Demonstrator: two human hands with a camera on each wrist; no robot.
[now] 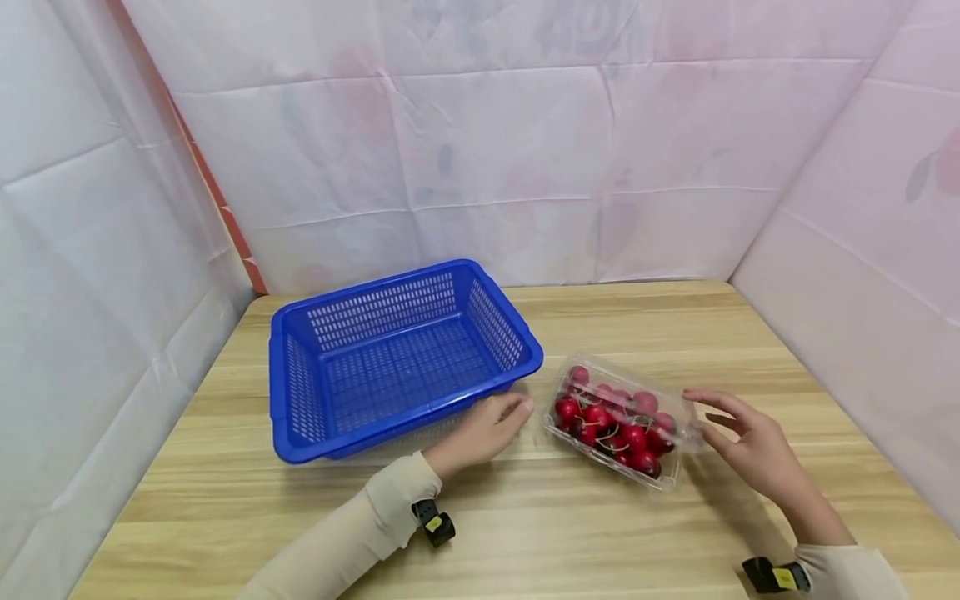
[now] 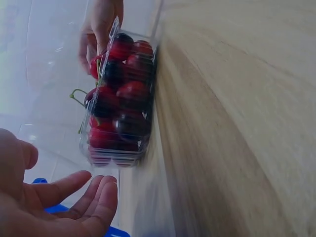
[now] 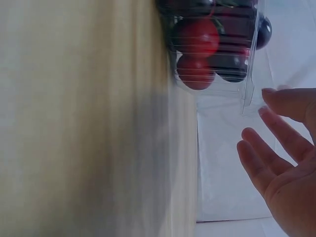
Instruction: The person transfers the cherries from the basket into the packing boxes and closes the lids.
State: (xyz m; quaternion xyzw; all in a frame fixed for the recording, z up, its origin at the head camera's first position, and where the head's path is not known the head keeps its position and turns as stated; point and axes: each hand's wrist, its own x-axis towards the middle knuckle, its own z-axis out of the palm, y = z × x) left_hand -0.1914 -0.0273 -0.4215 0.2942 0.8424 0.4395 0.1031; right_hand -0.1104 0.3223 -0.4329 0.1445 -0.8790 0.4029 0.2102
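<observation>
A clear plastic clamshell box [image 1: 667, 480] of red cherries [image 1: 633, 436] sits on the table, right of the blue basket. Some cherry stems [image 2: 75, 97] stick out above the box's rim. My right hand [image 1: 761, 454] is at the box's right end, fingers spread, with thumb and index fingertips right at the edge of the clear lid [image 1: 686, 417], which is blurred there. Near the left end of the box, my left hand [image 1: 483, 433] lies beside the basket's front right corner. Its fingers [image 2: 101, 210] are loosely extended, palm visible, with nothing between them.
The blue perforated basket [image 1: 408, 412] stands at the left back of the wooden table [image 1: 570, 533], with no contents visible. White patterned sheeting [image 1: 495, 150] walls in the back and both sides. Each wrist wears a black strap [image 1: 433, 521] with a small device.
</observation>
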